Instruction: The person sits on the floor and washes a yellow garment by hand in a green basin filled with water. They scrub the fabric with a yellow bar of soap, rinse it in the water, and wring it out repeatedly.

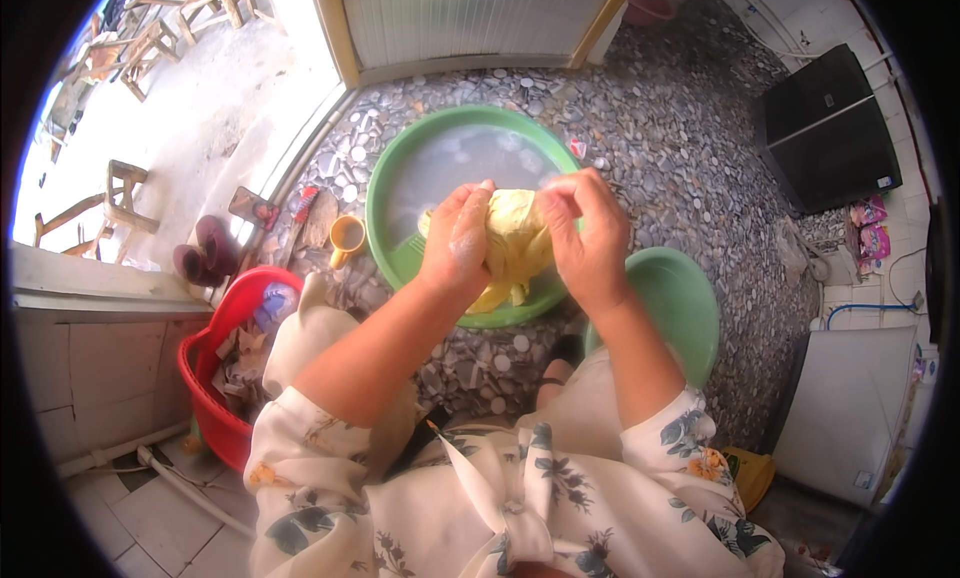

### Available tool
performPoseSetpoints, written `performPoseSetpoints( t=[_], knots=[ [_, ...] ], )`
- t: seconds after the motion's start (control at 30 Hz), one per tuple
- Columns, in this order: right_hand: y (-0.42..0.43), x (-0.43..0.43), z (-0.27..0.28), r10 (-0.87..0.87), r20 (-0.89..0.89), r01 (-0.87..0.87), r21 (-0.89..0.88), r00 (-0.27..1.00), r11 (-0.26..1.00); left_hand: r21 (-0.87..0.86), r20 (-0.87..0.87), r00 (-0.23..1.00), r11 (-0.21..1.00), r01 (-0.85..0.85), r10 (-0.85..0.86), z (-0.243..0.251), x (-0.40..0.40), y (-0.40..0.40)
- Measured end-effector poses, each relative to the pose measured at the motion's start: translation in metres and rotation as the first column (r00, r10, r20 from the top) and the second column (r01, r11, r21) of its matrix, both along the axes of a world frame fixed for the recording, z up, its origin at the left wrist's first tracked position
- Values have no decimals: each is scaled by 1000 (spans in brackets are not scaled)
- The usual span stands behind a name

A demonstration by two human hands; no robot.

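A wet yellow cloth (517, 236) hangs bunched over the near part of a round green plastic basin (381, 165). My left hand (459, 236) grips its left side, with soap suds on the back of the hand near the wrist. At the cloth's upper right edge, the thumb and fingers of my right hand (592, 236) pinch the fabric. Cloudy, soapy water (480, 154) fills the basin. Left of my left hand, a green ribbed washboard (409, 257) shows partly; the rest is hidden behind the hand and cloth.
A second green basin (675, 300) stands by my right forearm. To the left are a yellow mug (347, 236), a scrub brush (319, 221), a phone (253, 207), dark red shoes (208, 251) and a red tub (199, 383) of scraps. A black twin-tub washing machine (829, 127) stands right.
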State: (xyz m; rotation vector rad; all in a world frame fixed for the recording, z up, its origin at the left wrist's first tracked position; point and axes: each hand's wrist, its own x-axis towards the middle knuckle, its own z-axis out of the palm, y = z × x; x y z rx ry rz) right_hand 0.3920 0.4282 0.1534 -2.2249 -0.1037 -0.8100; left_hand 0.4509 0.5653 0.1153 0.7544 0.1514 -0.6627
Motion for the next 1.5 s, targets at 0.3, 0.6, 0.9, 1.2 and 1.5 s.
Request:
performPoseSetpoints(
  t=[0.3, 0.6, 0.9, 1.2, 1.5],
  knots=[
    [-6, -11, 0, 14, 75, 5, -240, 997, 971, -82, 27, 1000, 997, -14, 16, 2, 6, 12],
    [-8, -12, -16, 49, -160, -32, 106, 986, 994, -21, 169, 963, 976, 215, -208, 3, 6, 16],
    [-11, -13, -17, -47, -114, 46, -12, 992, 999, 347, 316, 780, 831, 435, -540, 18, 3, 29],
    [-3, -12, -15, -59, -97, 32, -257, 994, 966, 495, 308, 789, 798, 344, -532, 12, -3, 27],
    [-7, -16, -17, -6, -188, -16, -119, 982, 993, 390, 283, 879, 883, 260, -384, -1, 5, 34]
  ],
)
